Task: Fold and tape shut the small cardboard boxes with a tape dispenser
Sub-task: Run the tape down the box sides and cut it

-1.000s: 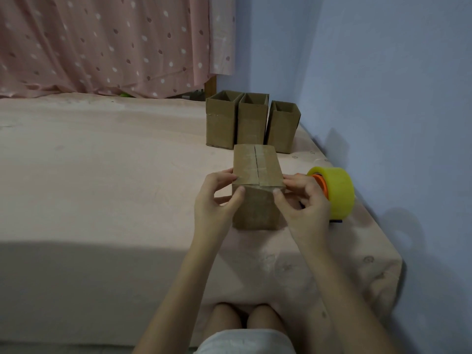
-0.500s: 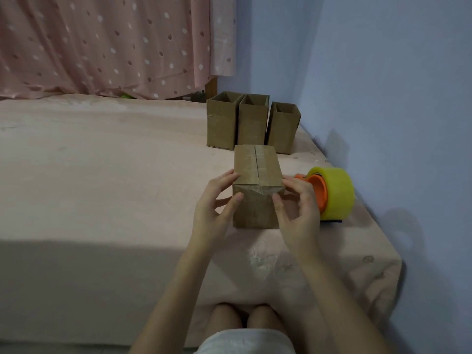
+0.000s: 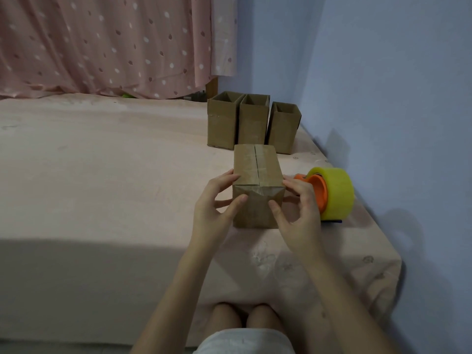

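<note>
Closed box (image 3: 256,183) sat on the bed (image 3: 102,187) w/ tape across its top seam. Both forearms reached fwd. Left hand (image 3: 213,212) & right hand (image 3: 297,213) flanked it, fingers curled round box sides, thumbs pressing front: grip grasping box. Tape dispenser (image 3: 329,192) just right.
</note>
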`<move>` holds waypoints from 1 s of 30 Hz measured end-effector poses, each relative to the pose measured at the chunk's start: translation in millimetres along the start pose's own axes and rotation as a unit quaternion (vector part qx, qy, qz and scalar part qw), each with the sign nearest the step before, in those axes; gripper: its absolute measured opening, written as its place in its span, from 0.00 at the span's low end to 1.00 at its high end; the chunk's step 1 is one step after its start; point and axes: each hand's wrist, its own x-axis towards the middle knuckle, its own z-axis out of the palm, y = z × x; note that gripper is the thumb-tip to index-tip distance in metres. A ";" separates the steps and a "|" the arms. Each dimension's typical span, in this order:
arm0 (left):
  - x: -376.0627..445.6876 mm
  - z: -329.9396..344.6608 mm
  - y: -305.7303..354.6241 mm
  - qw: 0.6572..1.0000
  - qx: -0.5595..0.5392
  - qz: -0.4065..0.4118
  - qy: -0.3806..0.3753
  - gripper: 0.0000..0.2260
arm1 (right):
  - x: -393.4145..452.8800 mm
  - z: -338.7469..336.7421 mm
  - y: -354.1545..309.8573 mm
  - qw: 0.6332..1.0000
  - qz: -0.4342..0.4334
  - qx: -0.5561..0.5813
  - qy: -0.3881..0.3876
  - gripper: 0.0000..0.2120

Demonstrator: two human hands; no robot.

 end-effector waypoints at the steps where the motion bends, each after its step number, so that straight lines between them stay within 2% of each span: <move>1: -0.1 -0.7 -2.0 1.000 0.003 0.010 -0.007 0.19 | -0.7 -0.5 1.4 1.000 -0.005 0.000 -0.005 0.21; 5: -0.3 -7.1 -7.5 0.998 0.028 0.025 -0.056 0.24 | -1.2 -4.8 1.5 0.999 0.007 0.008 -0.047 0.24; 7: -1.5 -11.3 -5.4 0.995 0.026 0.010 -0.100 0.26 | 3.4 -10.3 -4.8 0.998 0.029 0.019 -0.055 0.21; 9: 0.7 -15.1 1.8 0.996 -0.008 -0.010 -0.091 0.19 | 14.9 -15.4 -14.9 0.998 0.041 0.033 -0.044 0.14; 11: 8.5 -15.7 12.6 0.998 -0.021 -0.052 -0.042 0.10 | 31.1 -19.0 -25.5 0.997 0.047 0.030 -0.048 0.12; 14: 23.9 -12.5 28.5 0.994 0.002 -0.105 -0.016 0.08 | 52.4 -22.3 -35.2 0.988 0.079 -0.022 -0.127 0.12; 17: 34.3 -10.1 33.4 0.991 0.096 -0.064 -0.073 0.01 | 60.0 -22.5 -32.0 0.974 0.068 -0.106 -0.190 0.12; 21: 41.5 -16.4 25.9 0.985 0.113 -0.052 -0.117 0.08 | 60.5 -26.2 -27.2 0.973 0.053 -0.101 -0.198 0.10; 24: 41.4 -19.5 21.1 0.977 0.165 0.021 -0.134 0.12 | 58.2 -26.6 -22.6 0.977 0.036 -0.091 -0.191 0.10; 28: 38.1 -20.1 7.3 0.938 0.286 0.178 -0.084 0.22 | 52.0 -20.6 -13.9 0.982 -0.028 -0.092 -0.160 0.13; 30: 34.7 -19.0 0.8 0.922 0.314 0.220 -0.054 0.23 | 48.4 -17.5 -9.6 0.983 -0.062 -0.102 -0.142 0.14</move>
